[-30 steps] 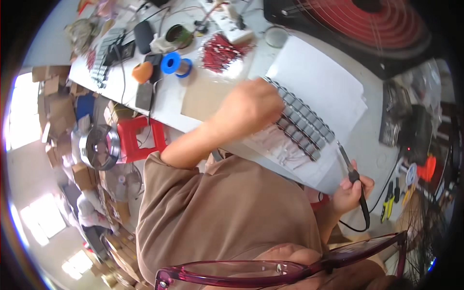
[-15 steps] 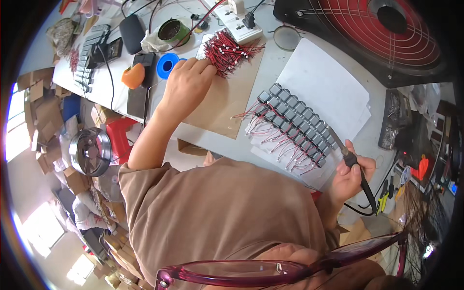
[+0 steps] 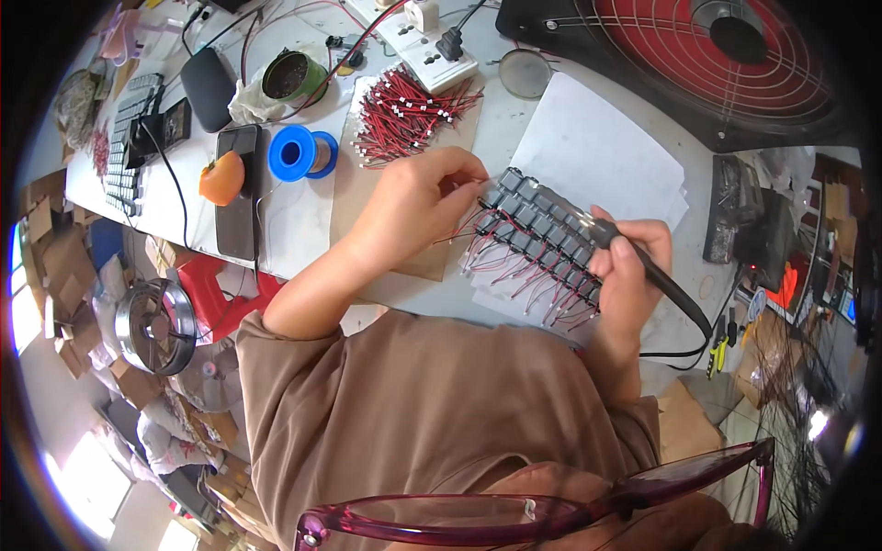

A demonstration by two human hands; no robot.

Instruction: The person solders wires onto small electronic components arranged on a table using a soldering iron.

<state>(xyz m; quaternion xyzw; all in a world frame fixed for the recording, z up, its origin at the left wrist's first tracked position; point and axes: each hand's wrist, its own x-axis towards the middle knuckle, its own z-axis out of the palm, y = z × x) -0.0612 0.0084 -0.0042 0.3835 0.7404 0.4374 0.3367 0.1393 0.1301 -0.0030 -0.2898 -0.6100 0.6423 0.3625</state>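
My left hand [image 3: 424, 197] is closed in a pinch at the left end of rows of small grey blocks [image 3: 544, 230]. What its fingertips hold is too small to make out. Thin red and black wires trail from the near side of the blocks, which lie on white paper sheets [image 3: 602, 142]. In my right hand [image 3: 634, 266] is a soldering iron [image 3: 604, 231], its metal shaft slanting over the far edge of the blocks toward my left fingers. Beyond my left hand, a pile of red and black wires with white connectors [image 3: 409, 110] rests on a brown sheet [image 3: 349, 207].
A blue solder spool [image 3: 292, 156] stands left of the wires, beside an orange fruit [image 3: 222, 179] on a dark phone [image 3: 237, 230]. Behind are a green tin [image 3: 292, 78] and a white power strip [image 3: 418, 46]. A large fan [image 3: 735, 83] fills the far right.
My left hand has moved from the wire pile rightward and nearer, to the left end of the blocks. The soldering iron has swung left and up over the blocks with my right hand.
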